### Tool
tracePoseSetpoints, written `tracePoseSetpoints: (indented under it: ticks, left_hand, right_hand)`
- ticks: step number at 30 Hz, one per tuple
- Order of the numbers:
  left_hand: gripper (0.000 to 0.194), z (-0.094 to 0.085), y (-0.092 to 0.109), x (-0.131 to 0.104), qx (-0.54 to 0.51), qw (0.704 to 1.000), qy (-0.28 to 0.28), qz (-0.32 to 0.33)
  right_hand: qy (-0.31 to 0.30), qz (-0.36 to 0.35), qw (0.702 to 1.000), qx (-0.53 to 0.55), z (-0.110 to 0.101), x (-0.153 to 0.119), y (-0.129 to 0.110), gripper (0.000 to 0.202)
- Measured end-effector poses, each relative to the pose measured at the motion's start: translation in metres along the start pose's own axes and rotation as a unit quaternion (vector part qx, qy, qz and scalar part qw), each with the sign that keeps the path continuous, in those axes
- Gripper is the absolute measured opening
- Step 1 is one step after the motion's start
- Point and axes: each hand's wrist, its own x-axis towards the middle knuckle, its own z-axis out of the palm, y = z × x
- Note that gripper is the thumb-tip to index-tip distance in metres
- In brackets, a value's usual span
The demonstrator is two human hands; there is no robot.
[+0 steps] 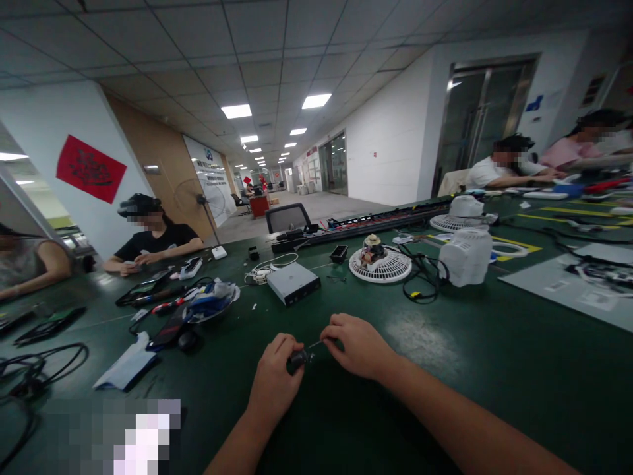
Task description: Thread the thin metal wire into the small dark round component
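My left hand (275,377) is closed around a small dark cylindrical part (298,359) with a shiny metal bit at its right end. Just to the right, my right hand (357,344) pinches a thin metal rod (315,344) between thumb and fingertips. The rod points left toward the dark part; whether the two touch I cannot tell. Both hands are over the green table (316,435), close together. Beyond them lies a silver optical drive (291,282), and a white fan grille (380,267) with a motor on it.
A white plastic housing (465,257) and black cable (420,284) lie to the right. At left are a blue-and-white bundle (210,300), tools and a light blue cloth (126,363). A small black tray (339,253) sits behind. Other people work around the table.
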Motion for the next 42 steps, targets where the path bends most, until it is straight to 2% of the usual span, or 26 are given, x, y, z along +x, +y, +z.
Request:
tracePoseSetpoints:
  ticks: [5,9,11,15,18,22,26,29,34,37,42]
  left_hand:
    - [0.023,0.0,0.001,0.0,-0.002,1.0,0.003,0.002]
    - [0.021,0.001,0.001,0.0,0.001,1.0,-0.002,-0.005]
    - [0.022,0.002,-0.001,0.0,0.006,1.0,-0.009,-0.022]
    - [0.025,0.001,-0.008,0.0,0.01,0.998,-0.003,-0.066]
    - [0.026,0.002,-0.013,-0.001,0.019,0.996,0.002,-0.089]
    - [0.028,0.004,-0.015,-0.002,0.035,0.994,-0.006,-0.104]
    - [0.031,0.003,-0.01,0.0,0.053,0.984,-0.061,-0.158]
    - [0.034,-0.001,-0.003,0.001,0.061,0.976,-0.096,-0.187]
    - [0.037,-0.004,0.004,0.0,0.043,0.975,-0.116,-0.184]
    - [0.036,-0.002,0.003,-0.001,0.023,0.98,-0.111,-0.163]
    - [0.034,-0.002,0.006,-0.001,-0.041,0.986,-0.126,-0.101]
  right_hand:
    - [-0.011,-0.021,0.999,0.043,0.0,-0.001,0.0,0.017]
    - [0.0,0.006,1.0,0.025,0.004,0.0,0.001,0.018]
    - [0.003,0.052,0.999,0.007,0.007,0.001,0.005,0.015]
    - [0.031,0.21,0.977,0.005,0.009,0.004,0.017,0.016]
    - [0.024,0.251,0.967,0.034,0.01,0.006,0.019,0.024]
    - [-0.028,0.209,0.971,0.113,0.014,0.006,0.009,0.032]
    - [-0.103,0.19,0.966,0.145,0.019,0.004,0.002,0.015]
    - [-0.074,0.188,0.963,0.18,0.022,0.006,0.004,0.011]
    - [0.004,0.19,0.94,0.285,0.027,0.01,0.004,0.014]
    - [0.013,0.16,0.93,0.33,0.03,0.01,0.001,0.013]
    - [0.036,0.081,0.945,0.315,0.034,0.007,-0.004,0.013]
